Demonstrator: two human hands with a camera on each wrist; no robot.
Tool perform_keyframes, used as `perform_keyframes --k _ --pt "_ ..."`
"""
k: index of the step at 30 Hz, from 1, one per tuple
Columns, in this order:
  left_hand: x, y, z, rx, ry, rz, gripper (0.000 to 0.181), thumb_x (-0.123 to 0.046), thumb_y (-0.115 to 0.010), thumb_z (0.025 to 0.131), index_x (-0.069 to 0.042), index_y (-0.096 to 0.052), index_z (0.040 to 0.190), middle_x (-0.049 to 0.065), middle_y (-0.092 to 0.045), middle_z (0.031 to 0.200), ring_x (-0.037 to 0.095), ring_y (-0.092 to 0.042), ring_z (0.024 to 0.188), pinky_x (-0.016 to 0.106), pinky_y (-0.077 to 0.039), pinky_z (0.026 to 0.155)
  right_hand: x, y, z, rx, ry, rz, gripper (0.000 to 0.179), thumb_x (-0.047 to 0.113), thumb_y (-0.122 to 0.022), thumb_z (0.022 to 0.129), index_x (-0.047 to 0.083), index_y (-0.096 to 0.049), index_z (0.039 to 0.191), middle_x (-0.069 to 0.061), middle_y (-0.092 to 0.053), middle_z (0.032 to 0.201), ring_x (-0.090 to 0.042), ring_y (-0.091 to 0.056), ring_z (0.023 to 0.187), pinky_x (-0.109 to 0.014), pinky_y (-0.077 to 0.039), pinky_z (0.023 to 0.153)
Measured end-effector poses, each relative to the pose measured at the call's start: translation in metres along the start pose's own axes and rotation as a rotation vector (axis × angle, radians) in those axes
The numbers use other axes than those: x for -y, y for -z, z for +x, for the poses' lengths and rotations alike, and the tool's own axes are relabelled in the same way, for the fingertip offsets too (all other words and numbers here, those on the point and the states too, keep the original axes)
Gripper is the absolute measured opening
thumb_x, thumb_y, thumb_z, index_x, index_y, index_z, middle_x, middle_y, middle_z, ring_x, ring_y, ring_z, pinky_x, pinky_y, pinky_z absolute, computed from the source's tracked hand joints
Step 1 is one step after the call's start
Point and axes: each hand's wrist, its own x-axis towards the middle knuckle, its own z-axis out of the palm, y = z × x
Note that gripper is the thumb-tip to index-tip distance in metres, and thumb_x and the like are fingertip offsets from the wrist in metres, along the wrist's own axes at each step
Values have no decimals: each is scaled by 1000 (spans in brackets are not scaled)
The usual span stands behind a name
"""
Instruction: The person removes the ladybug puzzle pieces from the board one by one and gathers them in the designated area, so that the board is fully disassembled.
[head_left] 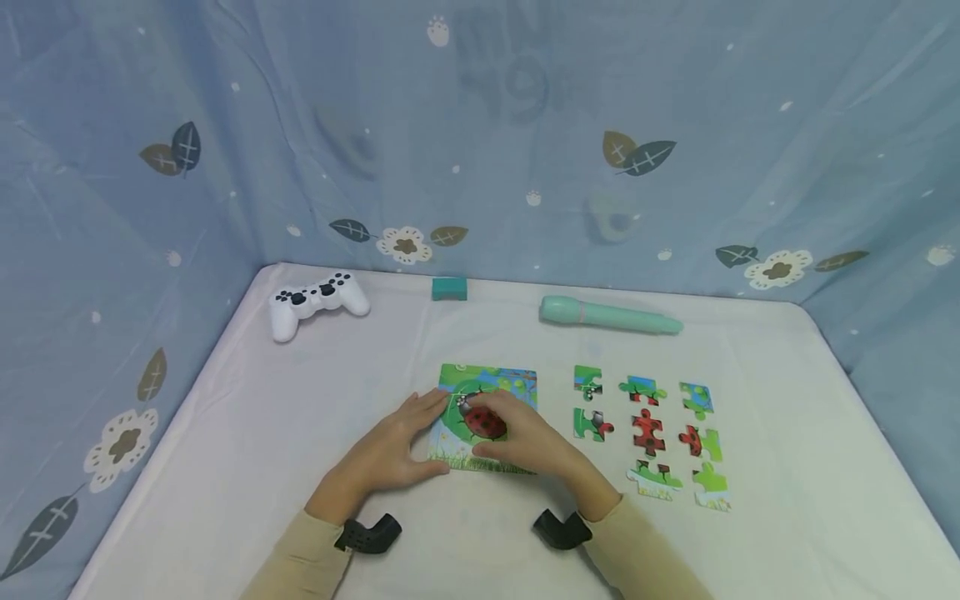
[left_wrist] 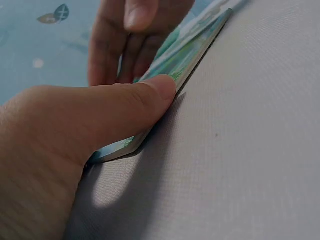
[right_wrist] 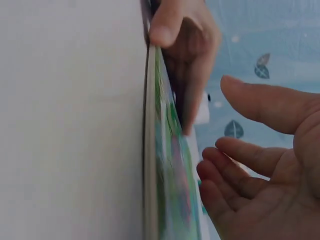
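A square ladybug puzzle board (head_left: 456, 450) lies flat in front of me, its picture partly covered by both hands. My left hand (head_left: 386, 456) rests along the board's left side, fingers extended at the upper left edge. In the left wrist view, its straight thumb (left_wrist: 135, 102) presses on the board's edge. Over the right half of the picture is my right hand (head_left: 528, 437). The right wrist view shows that hand's fingers (right_wrist: 245, 175) loosely bent, with nothing between them and the thumb.
Several loose puzzle pieces (head_left: 648, 432) lie in rough rows to the right of the board. Farther back are a white game controller (head_left: 318, 302), a small teal block (head_left: 449, 289) and a mint-green microphone-shaped object (head_left: 611, 317). A blue patterned curtain (head_left: 480, 150) hangs behind the white table (head_left: 337, 371).
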Motion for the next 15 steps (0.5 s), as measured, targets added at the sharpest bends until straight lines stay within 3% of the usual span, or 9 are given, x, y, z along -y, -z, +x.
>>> perform_keyframes --k 7,15 --pt "-1 -1 1 1 -33 1 88 -57 -68 79 -5 -40 144 6 -35 152 31 -33 139 46 -30 114 -3 -20 6 3 -31 -36 55 19 -73 83 3 -51 131 -10 -51 133 -26 -46 125 -45 -42 104" --pt "-1 2 1 -2 -21 7 87 -54 -70 78 -6 -40 144 6 -36 152 29 -35 139 46 -34 112 -6 -28 8 -10 -9 -102 55 18 -74 81 2 -53 129 -11 -44 137 -28 -37 131 -44 -37 109"
